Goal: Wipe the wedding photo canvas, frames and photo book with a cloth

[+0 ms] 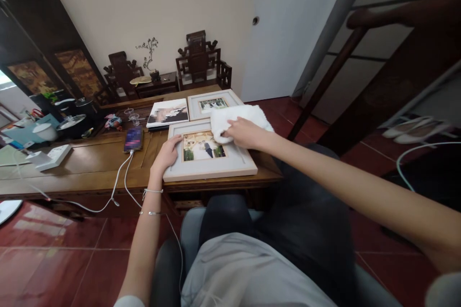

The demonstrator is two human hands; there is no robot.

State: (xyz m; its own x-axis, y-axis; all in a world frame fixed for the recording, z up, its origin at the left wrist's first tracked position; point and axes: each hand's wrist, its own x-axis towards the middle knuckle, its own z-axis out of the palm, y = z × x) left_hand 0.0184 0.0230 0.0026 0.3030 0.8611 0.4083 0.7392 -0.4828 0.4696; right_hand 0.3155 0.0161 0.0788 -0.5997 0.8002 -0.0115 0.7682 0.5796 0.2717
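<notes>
A light-wood picture frame (216, 171) with a wide pale mat and a photo in its middle lies flat at the table's near edge. My left hand (166, 154) grips its left side, fingertips over the rim. In my right hand (243, 132) is a white fluffy cloth (239, 114), its fingers closed on it. The cloth covers the upper right of this frame and also overlaps a second picture frame (196, 109) lying behind it. Left of that one is a white-edged photo album or print (168, 112) with a partly blurred picture.
On the wooden table (108, 169) lie a phone (133, 139) with white cables, a power strip (54, 157) and a small clear object (134, 119). A tea tray with a lidded pot (72, 124) stands farther left. A dark wooden chair (199, 60) is by the wall.
</notes>
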